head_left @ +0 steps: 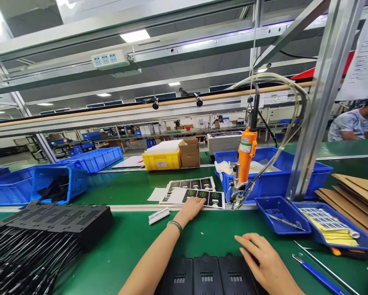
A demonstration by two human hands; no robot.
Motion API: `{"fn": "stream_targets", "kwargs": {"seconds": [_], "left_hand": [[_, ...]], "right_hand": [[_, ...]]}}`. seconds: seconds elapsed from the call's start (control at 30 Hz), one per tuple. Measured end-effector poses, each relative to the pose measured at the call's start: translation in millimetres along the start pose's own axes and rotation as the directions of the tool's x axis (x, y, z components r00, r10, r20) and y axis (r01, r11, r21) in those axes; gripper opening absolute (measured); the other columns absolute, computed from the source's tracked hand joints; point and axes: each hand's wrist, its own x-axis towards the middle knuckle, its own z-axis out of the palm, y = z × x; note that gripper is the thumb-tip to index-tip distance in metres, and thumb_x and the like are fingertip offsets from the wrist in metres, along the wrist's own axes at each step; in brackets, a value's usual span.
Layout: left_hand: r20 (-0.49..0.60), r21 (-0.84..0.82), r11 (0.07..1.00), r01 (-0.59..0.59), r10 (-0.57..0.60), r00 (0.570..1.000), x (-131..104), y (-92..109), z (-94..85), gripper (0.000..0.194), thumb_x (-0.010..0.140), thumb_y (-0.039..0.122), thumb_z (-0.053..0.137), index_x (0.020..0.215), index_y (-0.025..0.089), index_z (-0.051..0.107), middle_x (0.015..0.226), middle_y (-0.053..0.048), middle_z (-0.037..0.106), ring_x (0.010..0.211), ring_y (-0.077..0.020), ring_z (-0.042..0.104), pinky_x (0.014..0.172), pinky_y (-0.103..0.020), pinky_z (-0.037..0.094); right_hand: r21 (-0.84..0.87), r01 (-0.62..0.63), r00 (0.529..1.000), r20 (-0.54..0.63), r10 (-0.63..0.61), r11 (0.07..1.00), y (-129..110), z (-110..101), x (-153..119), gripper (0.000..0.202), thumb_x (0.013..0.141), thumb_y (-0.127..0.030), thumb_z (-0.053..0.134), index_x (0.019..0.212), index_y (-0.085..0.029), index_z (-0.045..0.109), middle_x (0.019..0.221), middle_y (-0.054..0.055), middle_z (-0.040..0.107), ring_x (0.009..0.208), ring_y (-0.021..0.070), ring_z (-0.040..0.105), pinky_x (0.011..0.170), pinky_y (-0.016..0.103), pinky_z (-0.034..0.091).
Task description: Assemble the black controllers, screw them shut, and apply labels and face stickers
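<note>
My left hand [192, 208] reaches forward with its fingers resting on the near edge of a sheet of black labels [215, 197] with green round prints. More label sheets [174, 185] lie under and behind that one. My right hand [262, 256] hovers at the right end of a row of black device boxes [207, 272]; its thumb and fingers are apart and nothing is between them. Each box has a small window with digits, and the row's lower part is cut off by the frame. Whether my left fingertips grip the sheet's edge is hard to make out.
Black boxes with cables [57, 221] are stacked at left. An orange electric screwdriver [245, 155] hangs before a blue bin [266, 180]. At right are a small blue tray [282, 217], a sticker tray [331, 225], a blue-handled tool [319, 274] and cardboard [353, 200]. A person sits far right.
</note>
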Motion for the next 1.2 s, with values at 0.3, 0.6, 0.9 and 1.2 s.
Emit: {"fn": "stream_targets", "kwargs": {"seconds": [0.3,0.6,0.9,1.2], "left_hand": [[-0.406,-0.127,0.985,-0.115,0.054,0.912,-84,18,-65.6,0.041,0.105,0.027,0.031,0.095,0.022,0.07,0.107,-0.01,0.074,0.103,-0.0255,0.063,0.091,-0.048,0.051],[-0.39,-0.745,0.483,-0.459,0.242,0.888,-153,111,-48.4,0.044,0.101,0.047,0.047,0.077,0.023,0.076,0.092,-0.011,0.078,0.089,-0.0231,0.075,0.077,-0.029,0.058],[0.342,-0.914,-0.314,0.258,-0.253,0.905,-143,134,-45.1,0.041,0.069,0.048,0.086,0.091,0.019,0.068,0.087,-0.002,0.064,0.061,-0.0085,0.058,0.056,-0.019,0.043],[0.225,-0.961,0.087,0.264,-0.319,0.921,-145,145,-59.7,0.038,0.076,0.045,0.079,0.099,0.015,0.078,0.077,-0.006,0.071,0.068,-0.0136,0.057,0.068,-0.025,0.045]], "right_hand": [[0.287,-0.345,0.934,0.011,0.357,0.894,-11,-13,8,0.03,0.097,-0.04,0.049,0.114,-0.026,0.07,0.106,0.006,0.071,0.093,0.0176,0.071,0.078,0.025,0.06],[0.356,-0.401,0.911,0.25,0.327,0.844,-23,-7,5,0.071,0.089,-0.059,0.051,0.147,-0.019,0.043,0.148,0.014,0.049,0.136,0.0284,0.048,0.108,0.046,0.045],[0.243,-0.317,0.922,0.304,0.238,0.917,-48,-1,-8,0.045,0.09,-0.044,0.058,0.128,-0.018,0.057,0.12,0.01,0.071,0.105,0.022,0.07,0.087,0.029,0.059],[0.344,-0.028,0.992,0.123,-0.016,0.939,-66,-10,-1,0.016,0.104,-0.029,0.037,0.109,-0.026,0.052,0.086,-0.002,0.074,0.069,0.0106,0.072,0.063,0.017,0.056]]}}
